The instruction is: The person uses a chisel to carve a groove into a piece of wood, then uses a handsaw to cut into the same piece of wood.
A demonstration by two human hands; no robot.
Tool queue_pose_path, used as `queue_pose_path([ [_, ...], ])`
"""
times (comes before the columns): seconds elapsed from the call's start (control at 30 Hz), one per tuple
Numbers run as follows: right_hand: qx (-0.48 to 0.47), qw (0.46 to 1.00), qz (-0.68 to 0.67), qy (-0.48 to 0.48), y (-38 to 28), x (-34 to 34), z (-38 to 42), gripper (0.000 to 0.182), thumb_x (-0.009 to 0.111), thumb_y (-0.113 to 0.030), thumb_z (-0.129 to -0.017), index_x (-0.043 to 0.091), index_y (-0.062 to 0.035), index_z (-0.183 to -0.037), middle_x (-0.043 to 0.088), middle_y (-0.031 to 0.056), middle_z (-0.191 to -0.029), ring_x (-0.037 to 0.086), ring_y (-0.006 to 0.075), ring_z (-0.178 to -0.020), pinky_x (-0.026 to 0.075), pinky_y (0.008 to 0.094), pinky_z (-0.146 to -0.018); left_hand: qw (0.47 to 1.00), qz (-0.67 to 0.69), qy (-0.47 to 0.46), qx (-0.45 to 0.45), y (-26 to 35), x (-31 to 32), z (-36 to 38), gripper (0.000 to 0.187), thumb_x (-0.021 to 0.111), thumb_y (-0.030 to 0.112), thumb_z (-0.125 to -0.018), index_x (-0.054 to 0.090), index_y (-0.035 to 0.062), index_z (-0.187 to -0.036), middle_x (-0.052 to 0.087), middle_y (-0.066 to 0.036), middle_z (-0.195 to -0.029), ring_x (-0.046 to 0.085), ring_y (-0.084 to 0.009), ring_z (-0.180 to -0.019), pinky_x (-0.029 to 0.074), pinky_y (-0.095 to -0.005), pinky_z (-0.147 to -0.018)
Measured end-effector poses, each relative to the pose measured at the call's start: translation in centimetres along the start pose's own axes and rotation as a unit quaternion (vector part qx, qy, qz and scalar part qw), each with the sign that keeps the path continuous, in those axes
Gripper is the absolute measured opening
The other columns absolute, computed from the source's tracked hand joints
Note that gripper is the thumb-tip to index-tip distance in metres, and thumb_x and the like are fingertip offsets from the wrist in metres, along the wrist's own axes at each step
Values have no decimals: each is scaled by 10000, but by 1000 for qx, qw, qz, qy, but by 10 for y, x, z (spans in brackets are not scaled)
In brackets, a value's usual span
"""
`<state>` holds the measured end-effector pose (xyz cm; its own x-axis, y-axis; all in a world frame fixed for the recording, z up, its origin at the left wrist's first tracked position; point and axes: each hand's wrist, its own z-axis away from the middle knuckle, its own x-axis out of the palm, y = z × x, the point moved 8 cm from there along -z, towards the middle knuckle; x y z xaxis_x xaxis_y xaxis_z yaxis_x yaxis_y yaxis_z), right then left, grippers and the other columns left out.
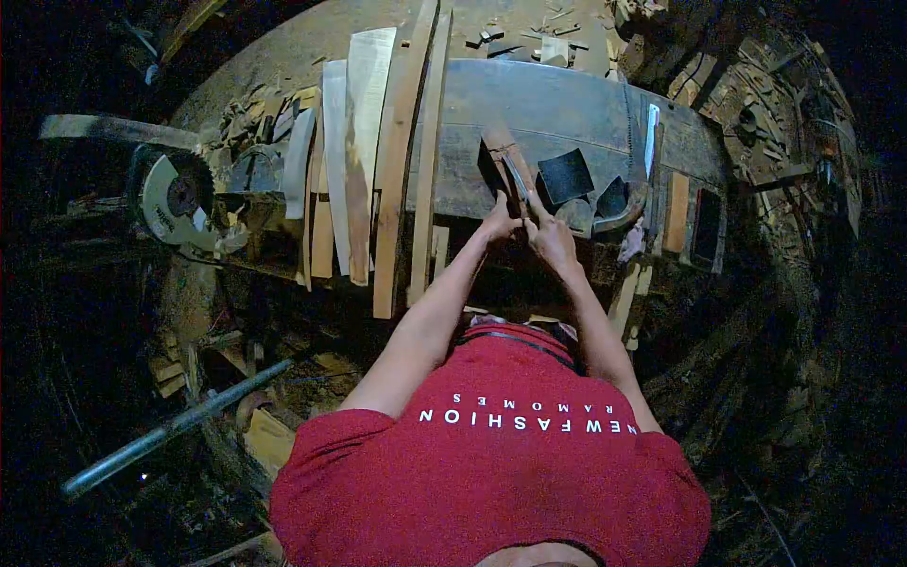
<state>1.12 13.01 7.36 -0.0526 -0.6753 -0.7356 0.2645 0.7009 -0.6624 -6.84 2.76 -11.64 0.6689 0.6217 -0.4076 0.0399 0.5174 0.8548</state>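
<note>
A short wooden piece (499, 140) with a dark side face stands at the near edge of the workbench (472, 94). My left hand (501, 219) is closed around its lower left end. My right hand (551, 234) grips a slim, dark tool with a metallic shine (515, 174), which lies along the wood and points away from me; its exact kind is too small to tell. Both hands are close together. Just right of the wood lies a black square sheet (565, 176), with a smaller black piece (612, 197) beside it.
Several long boards (402, 170) lie across the bench at left, past them a circular saw blade (175, 198). To the right are a narrow bright strip (652, 137), a wooden block (676, 212) and a dark flat rectangle (706, 224). A metal pipe (179, 430) juts out lower left.
</note>
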Motion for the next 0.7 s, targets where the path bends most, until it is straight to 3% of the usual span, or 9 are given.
queue_pose_path([
  [0.1,9,1000,-6,-9,13,-9,30,552,557,-185,-794,374,-202,-1315,566,286,-757,555,442,-708,433,495,-603,979,171,-24,-106,37,-6,24,1092,713,155,-712,-165,10,-1345,418,-256,-1238,543,-296,-955,527,-338,-525],
  [0.13,19,1000,-12,-18,16,-10,39,552,556,-187,-796,373,-208,-1316,564,287,-755,556,440,-712,432,494,-605,993,75,14,-85,41,-13,24,1076,709,129,-715,-153,3,-1347,438,-259,-1218,565,-294,-893,517,-336,-502],
  [0.3,72,996,-12,-52,15,-5,29,549,541,-227,-802,354,-262,-1317,584,280,-803,569,449,-738,454,515,-674,989,86,-26,-116,47,-12,27,1042,694,133,-722,-125,-21,-1347,504,-254,-1136,594,-255,-730,512,-330,-513],
  [0.4,18,1000,-17,4,14,12,-3,559,536,-242,-798,345,-257,-1324,583,286,-801,570,449,-736,457,513,-681,997,-39,-14,-69,22,-9,15,1076,713,206,-709,-118,-41,-1346,486,-278,-1152,558,-308,-933,463,-341,-772],
  [0.5,2,1000,-4,6,6,1,7,532,531,-200,-813,362,-218,-1317,561,296,-795,550,452,-757,437,498,-632,990,121,-13,-69,-31,15,-9,1102,728,211,-693,-125,-40,-1345,458,-313,-1175,506,-341,-1043,422,-339,-850],
  [0.57,32,999,-4,-29,11,-10,29,538,530,-202,-815,353,-224,-1322,564,294,-795,551,453,-751,438,499,-632,995,93,9,-35,30,-10,14,1127,736,240,-685,-137,-21,-1347,434,-338,-1189,491,-359,-1074,409,-348,-869],
  [0.6,64,996,-4,-65,17,-9,41,545,528,-203,-816,344,-230,-1328,567,292,-795,551,454,-745,439,499,-633,994,63,-10,-90,41,-16,22,1133,735,262,-685,-141,-15,-1348,430,-339,-1196,488,-364,-1080,408,-350,-871],
  [0.63,66,996,-2,-68,21,-10,50,545,528,-203,-816,344,-230,-1328,567,292,-795,551,454,-745,439,499,-633,988,33,-31,-145,43,-15,30,1139,734,284,-685,-144,-9,-1348,426,-340,-1203,485,-368,-1087,407,-352,-873],
  [0.7,67,995,-28,-62,25,-13,61,564,528,-204,-814,325,-238,-1339,566,294,-771,552,456,-718,438,501,-632,992,18,-16,-124,29,-7,22,1134,720,295,-694,-165,40,-1355,461,-341,-1160,520,-392,-1033,430,-373,-832],
])
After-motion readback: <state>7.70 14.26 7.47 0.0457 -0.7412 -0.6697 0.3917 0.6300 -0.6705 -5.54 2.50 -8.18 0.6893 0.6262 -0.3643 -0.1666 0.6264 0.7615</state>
